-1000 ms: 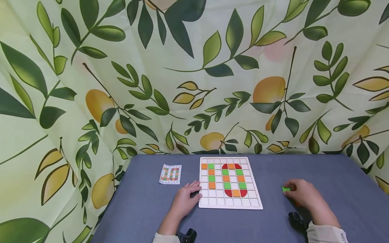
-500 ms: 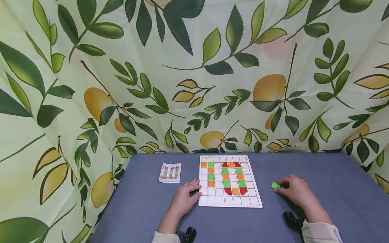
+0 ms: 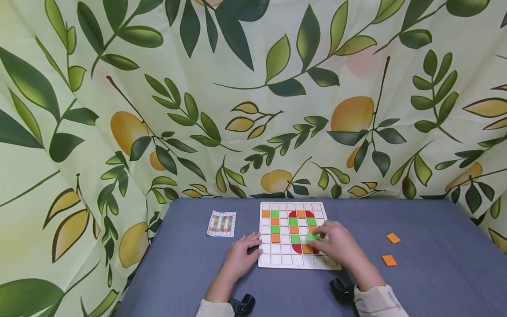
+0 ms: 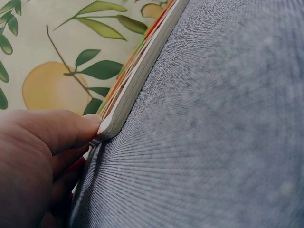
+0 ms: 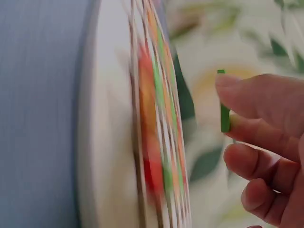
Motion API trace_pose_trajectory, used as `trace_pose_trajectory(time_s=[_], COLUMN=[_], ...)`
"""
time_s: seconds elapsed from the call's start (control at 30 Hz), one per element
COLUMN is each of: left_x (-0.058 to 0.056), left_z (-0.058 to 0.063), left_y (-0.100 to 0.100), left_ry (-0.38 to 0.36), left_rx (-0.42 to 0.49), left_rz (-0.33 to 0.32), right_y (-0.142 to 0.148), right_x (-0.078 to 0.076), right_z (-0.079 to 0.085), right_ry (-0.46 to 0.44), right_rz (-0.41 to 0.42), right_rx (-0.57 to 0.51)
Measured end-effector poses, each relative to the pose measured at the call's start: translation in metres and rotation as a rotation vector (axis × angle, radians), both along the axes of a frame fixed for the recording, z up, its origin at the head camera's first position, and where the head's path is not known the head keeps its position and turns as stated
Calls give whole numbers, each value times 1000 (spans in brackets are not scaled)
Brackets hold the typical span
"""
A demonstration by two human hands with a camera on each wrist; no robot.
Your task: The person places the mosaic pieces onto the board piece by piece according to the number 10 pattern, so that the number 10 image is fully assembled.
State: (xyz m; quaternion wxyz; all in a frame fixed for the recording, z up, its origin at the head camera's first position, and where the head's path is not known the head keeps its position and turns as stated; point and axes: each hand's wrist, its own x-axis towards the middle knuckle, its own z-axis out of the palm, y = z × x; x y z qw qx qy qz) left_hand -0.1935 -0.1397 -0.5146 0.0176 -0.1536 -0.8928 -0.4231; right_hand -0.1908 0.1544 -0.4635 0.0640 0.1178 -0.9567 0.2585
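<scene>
A white grid board (image 3: 279,262) lies on the table, bearing orange, green and red tiles in several of its squares. My right hand (image 3: 341,246) hovers over the board's right part and pinches a green square tile (image 5: 224,111) between thumb and finger. The right wrist view shows that tile edge-on, apart from the board's surface. Part of the board's right side is hidden beneath the hand. My left hand (image 3: 239,257) rests at the board's left edge with fingers extended. In the left wrist view its thumb (image 4: 88,128) touches the board's side near a corner.
Two loose orange tiles (image 3: 393,238) (image 3: 389,260) lie on the grey-blue tabletop (image 3: 431,237) to the right. A small printed pattern card (image 3: 222,223) is left of the board. Behind the table hangs a leaf-and-lemon patterned cloth (image 3: 245,145).
My right hand has carried the green tile leftward from the right side of the table to above the board, uncovering the two orange tiles. The left hand stays put.
</scene>
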Motion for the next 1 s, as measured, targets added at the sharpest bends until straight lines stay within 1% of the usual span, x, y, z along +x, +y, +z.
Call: trace_pose_trajectory(time_s=[0.07, 0.17, 0.23, 0.3, 0.37, 0.43, 0.63, 0.83, 1.0], left_x=[0, -1, -1, -1, -1, -1, -1, -1, -1], left_z=[0, 1, 2, 2, 2, 2, 0, 0, 1], left_y=[0, 0, 1, 1, 2, 2, 2, 1, 0], left_ry=[1, 8, 9, 7, 6, 5, 6, 11, 12], left_rx=[-2, -8, -9, -8, -6, -3, -2, 0, 2], left_rz=[-1, -3, -7, -11, -13, -13, -15, -15, -14], right_y=[-28, -60, -73, -81, -86, -87, -90, -91, -93], right_x=[-2, -6, -7, -8, -8, -8, -8, -8, -8], right_z=[-2, -7, -11, -15, -18, -19, -22, -25, -28], right_ry=[34, 79, 84, 70, 50, 36, 52, 61, 49], right_rz=[65, 122, 114, 91, 73, 73, 118, 126, 112], right_rx=[10, 39, 52, 62, 60, 57, 70, 58, 35])
